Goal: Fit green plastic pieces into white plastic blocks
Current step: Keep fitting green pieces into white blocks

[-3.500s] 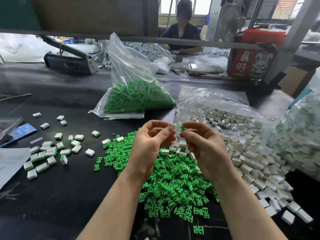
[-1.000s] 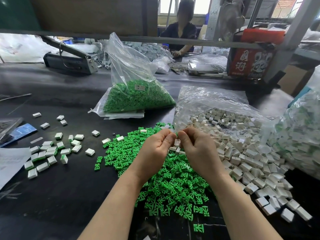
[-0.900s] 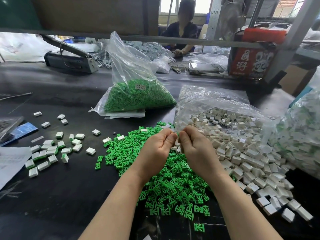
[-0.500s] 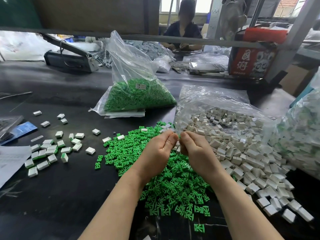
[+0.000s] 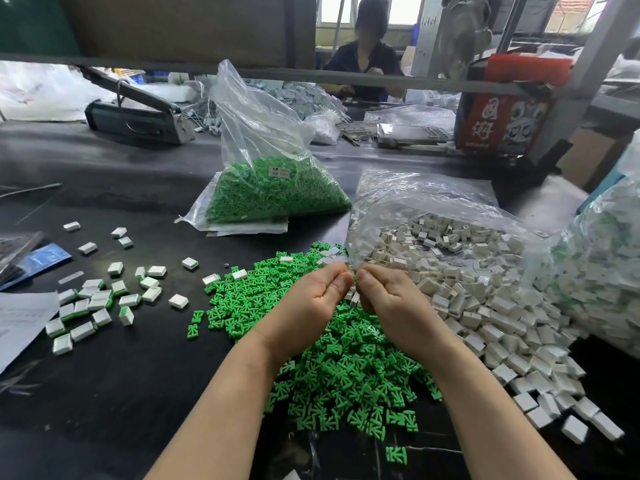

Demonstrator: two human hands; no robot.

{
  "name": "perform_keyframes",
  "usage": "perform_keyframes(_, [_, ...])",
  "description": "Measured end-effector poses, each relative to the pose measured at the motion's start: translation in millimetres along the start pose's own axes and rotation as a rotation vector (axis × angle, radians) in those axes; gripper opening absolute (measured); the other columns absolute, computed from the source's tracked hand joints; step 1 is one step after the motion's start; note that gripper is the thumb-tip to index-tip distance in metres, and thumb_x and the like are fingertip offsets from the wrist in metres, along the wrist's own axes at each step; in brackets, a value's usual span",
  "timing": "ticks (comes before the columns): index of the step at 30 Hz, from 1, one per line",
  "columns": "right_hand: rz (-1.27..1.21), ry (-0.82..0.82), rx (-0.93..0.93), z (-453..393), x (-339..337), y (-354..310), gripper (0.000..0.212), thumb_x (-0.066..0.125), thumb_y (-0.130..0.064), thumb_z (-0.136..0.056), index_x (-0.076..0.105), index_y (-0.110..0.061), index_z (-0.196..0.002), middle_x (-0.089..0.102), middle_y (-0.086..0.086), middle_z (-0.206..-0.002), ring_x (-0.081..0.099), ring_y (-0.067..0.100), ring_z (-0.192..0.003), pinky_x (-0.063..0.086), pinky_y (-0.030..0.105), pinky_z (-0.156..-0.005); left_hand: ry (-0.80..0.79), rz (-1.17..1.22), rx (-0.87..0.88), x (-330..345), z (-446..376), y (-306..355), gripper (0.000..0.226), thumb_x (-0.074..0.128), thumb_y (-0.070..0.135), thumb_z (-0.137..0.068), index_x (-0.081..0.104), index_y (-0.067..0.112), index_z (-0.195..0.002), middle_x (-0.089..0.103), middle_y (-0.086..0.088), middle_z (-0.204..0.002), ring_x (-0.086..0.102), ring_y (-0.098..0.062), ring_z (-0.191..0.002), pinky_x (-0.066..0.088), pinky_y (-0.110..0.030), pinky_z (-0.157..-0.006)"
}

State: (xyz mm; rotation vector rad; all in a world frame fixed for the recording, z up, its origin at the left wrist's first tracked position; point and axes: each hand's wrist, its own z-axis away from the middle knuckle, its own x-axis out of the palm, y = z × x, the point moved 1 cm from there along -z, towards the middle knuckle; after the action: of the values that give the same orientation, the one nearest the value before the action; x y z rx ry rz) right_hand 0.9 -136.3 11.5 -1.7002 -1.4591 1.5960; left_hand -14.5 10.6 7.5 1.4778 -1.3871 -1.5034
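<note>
My left hand (image 5: 311,299) and my right hand (image 5: 391,299) meet fingertip to fingertip above a heap of loose green pieces (image 5: 346,368). Both hands are curled shut and press together on a small part. Only a sliver of green (image 5: 354,279) shows between the thumbs, and the white block is hidden inside the fingers. A pile of white blocks (image 5: 485,306) spills from an open clear bag just right of my hands. Blocks with green fitted in them (image 5: 90,306) lie scattered on the black table at the left.
A clear bag of green pieces (image 5: 277,195) stands behind the heap. Another full bag (image 5: 595,278) sits at the right edge. Paper (image 5: 20,320) lies at the left edge. A grey machine (image 5: 138,116), a red box (image 5: 502,119) and a seated person (image 5: 367,60) are at the back.
My hands have come lower and closer, from holding a green piece and a white block apart to pressing them together. In the last half second they barely moved.
</note>
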Motion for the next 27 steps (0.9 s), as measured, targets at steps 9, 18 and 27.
perform_keyframes(9, [-0.014, -0.035, 0.017, 1, 2, 0, 0.039, 0.045, -0.018, -0.103, 0.044, -0.025, -0.064, 0.044, -0.014, -0.053, 0.035, 0.001, -0.051, 0.029, 0.02, -0.052, -0.018, -0.131, 0.015, -3, 3, 3, 0.038, 0.04, 0.037, -0.097, 0.06, 0.008, -0.111, 0.066, -0.01, -0.11, 0.06, -0.027, -0.108, 0.046, -0.052, -0.098])
perform_keyframes(18, [-0.114, -0.059, 0.024, 0, 6, 1, 0.046, 0.042, -0.018, -0.105, 0.056, -0.037, -0.065, 0.05, -0.019, -0.053, 0.04, 0.0, -0.052, 0.033, 0.02, -0.056, -0.005, -0.017, -0.004, -2, 3, 2, 0.023, 0.04, 0.018, -0.105, 0.058, 0.004, -0.106, 0.064, -0.012, -0.105, 0.059, -0.03, -0.108, 0.046, -0.042, -0.101])
perform_keyframes(27, [-0.17, 0.303, -0.052, 4, 10, -3, 0.005, 0.061, -0.014, -0.096, 0.063, -0.018, -0.097, 0.07, 0.001, -0.076, 0.068, 0.018, -0.069, 0.056, 0.039, -0.063, 0.222, 0.138, 0.035, 4, 0, 4, 0.031, 0.04, 0.02, -0.105, 0.05, 0.015, -0.076, 0.047, 0.015, -0.064, 0.042, -0.006, -0.064, 0.039, -0.025, -0.062])
